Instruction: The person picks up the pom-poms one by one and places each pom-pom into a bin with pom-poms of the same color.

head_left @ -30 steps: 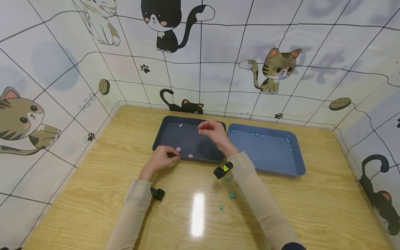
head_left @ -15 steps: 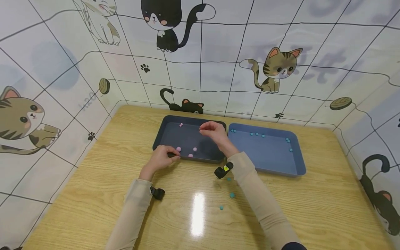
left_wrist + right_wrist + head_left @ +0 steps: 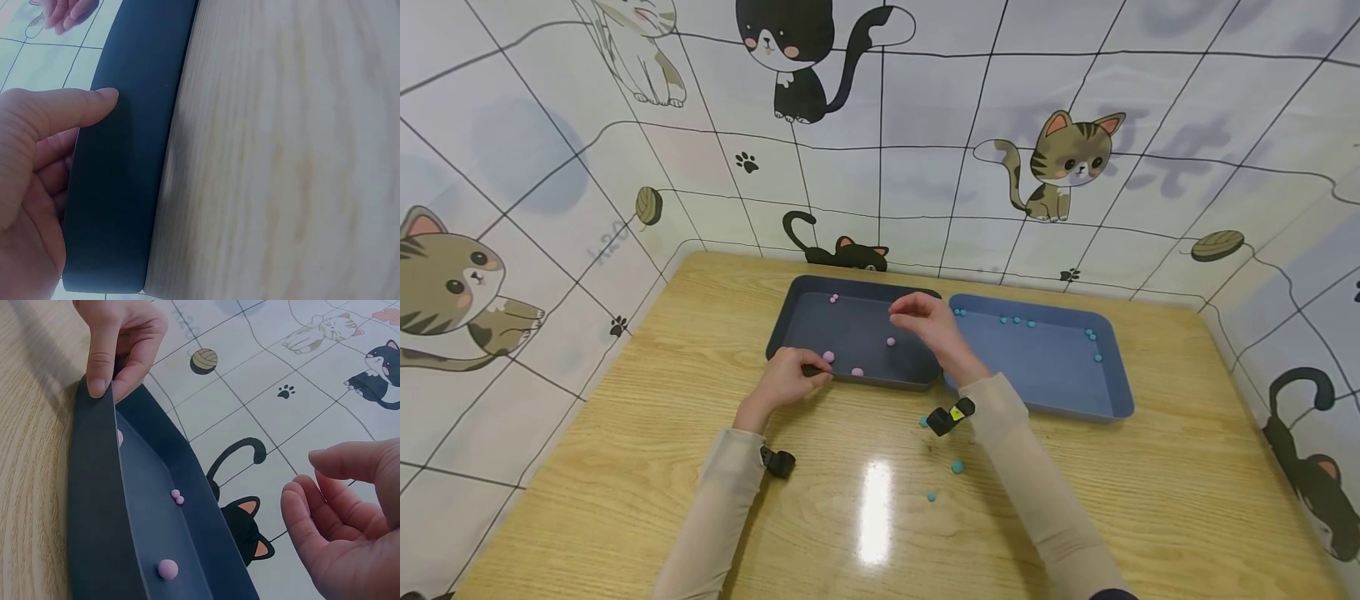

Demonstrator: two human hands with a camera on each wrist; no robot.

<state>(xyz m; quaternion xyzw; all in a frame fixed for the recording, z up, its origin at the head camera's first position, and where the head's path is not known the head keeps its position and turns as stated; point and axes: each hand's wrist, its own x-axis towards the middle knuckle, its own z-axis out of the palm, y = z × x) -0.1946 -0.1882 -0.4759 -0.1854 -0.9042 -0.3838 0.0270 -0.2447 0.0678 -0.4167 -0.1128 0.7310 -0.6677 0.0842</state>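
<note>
head view, left hand: the left hand (image 3: 786, 382) pinches the near wall of a dark blue-grey, rectangular, shallow tray (image 3: 850, 325), close to its left corner.
head view, right hand: the right hand (image 3: 932, 329) hangs over the right end of that dark tray; fingers loosely curled, grip slack and bare.
head view, pink balls: all in the dark tray. one round pink ball (image 3: 891, 342) below the right hand; a larger pink ball (image 3: 828, 357) just beside the left fingertips; a third pink ball (image 3: 857, 372) by the near wall, partly hidden; a joined-looking pair of tiny pink balls (image 3: 833, 298) near the far wall.
head view, blue tray: a lighter blue rectangular tray (image 3: 1037, 358) stands just right of the dark one; small teal balls (image 3: 1032, 324) lie along its far and right sides.
head view, tabletop: more teal balls (image 3: 957, 467) sit loose on the pale wood-grain table (image 3: 625, 467), between the forearms.
head view, wearer: beige sleeves (image 3: 730, 492), a black camera at each wrist.
left wrist view, grip: thumb on the tray wall's outer face, fingers behind it.
right wrist view, grip: thumb and fingertips parted beside the tray; left hand clasps the wall beyond.
right wrist view, backdrop: white cat-printed wall (image 3: 250, 381).
</note>
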